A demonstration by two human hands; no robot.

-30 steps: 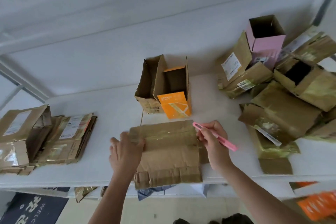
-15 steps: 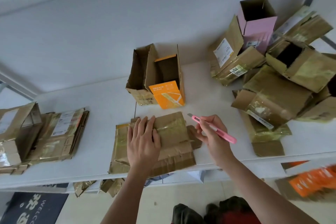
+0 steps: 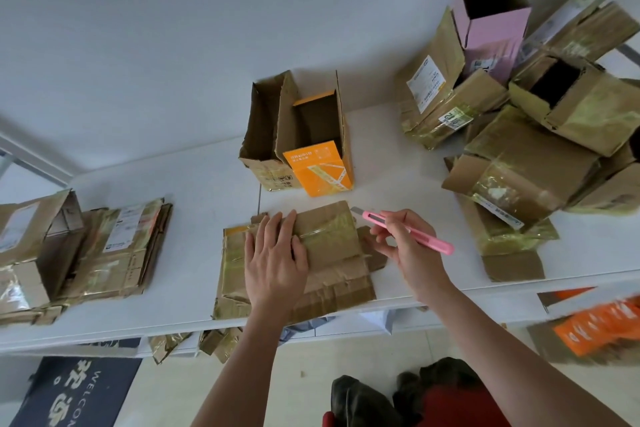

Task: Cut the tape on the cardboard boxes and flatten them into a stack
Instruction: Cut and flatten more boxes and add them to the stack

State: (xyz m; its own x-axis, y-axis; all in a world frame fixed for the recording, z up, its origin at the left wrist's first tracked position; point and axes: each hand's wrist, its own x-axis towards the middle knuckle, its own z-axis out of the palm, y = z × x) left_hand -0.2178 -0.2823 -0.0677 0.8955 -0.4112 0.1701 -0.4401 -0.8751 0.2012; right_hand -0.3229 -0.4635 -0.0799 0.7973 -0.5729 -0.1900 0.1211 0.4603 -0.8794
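While the left hand [image 3: 275, 262] lies flat with straight fingers on the flattened box [image 3: 311, 263], pressing it onto the white table [image 3: 194, 184], the right hand [image 3: 407, 248] pinches a pink utility knife [image 3: 407, 230] like a pen, its short blade showing and aimed at the box's far right corner. That press probably keeps the card from sliding or springing open; the knife sits just beside the taped top, not visibly touching it, ready, I judge, for another seam. A stack of flattened boxes [image 3: 128, 246] rests well to the left, likely where this one belongs. Uncut boxes form a heap [image 3: 540, 149] on the right, with a pink box [image 3: 491, 10] standing open on top, and an open brown box [image 3: 298, 135] holding an orange carton [image 3: 317, 168] stands just behind the work. Behind the table rises a plain pale wall; below it lie cardboard scraps [image 3: 194, 343] and a dark mat [image 3: 76, 392].
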